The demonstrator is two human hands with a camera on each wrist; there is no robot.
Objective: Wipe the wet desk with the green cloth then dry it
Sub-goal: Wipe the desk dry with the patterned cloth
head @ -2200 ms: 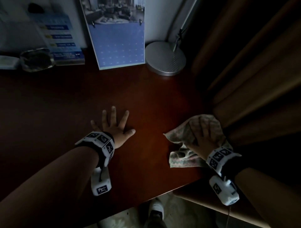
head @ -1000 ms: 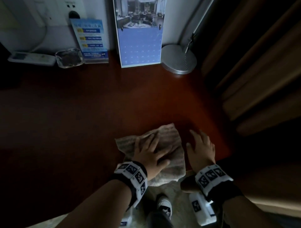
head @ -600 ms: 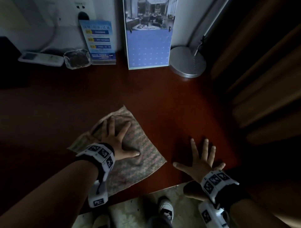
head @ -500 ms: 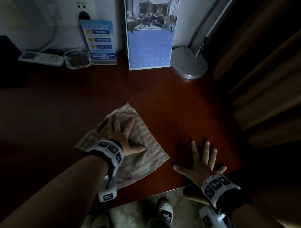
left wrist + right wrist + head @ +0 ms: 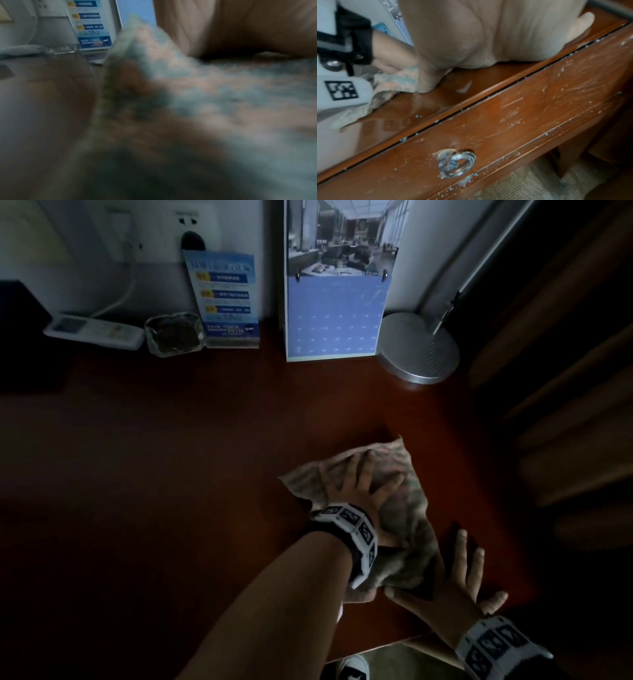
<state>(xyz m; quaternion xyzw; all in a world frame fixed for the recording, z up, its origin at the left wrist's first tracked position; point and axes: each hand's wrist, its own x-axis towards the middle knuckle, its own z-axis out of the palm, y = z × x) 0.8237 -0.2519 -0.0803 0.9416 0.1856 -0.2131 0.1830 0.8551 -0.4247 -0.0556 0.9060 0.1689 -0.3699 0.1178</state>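
A mottled green and pink cloth (image 5: 407,508) lies crumpled on the dark red-brown wooden desk (image 5: 205,474), near its front right corner. My left hand (image 5: 359,486) presses down on the cloth with fingers spread and straight. In the left wrist view the cloth (image 5: 205,94) fills the frame as a blur. My right hand (image 5: 462,570) lies flat on the desk just right of the cloth, fingers spread, its thumb touching the cloth's near edge. The right wrist view shows that thumb (image 5: 426,79) against the cloth (image 5: 397,79) on the glossy desk top.
Along the back wall stand a blue calendar (image 5: 335,313), a round silver lamp base (image 5: 419,347), a glass ashtray (image 5: 174,333), a blue leaflet stand (image 5: 224,299) and a white remote (image 5: 92,328). Brown curtains (image 5: 565,371) hang at right. A drawer with a ring pull (image 5: 455,162) sits under the front edge.
My left hand has slid the cloth to the right, up against my right hand, and the cloth has bunched up. The right hand stays flat near the front right corner.
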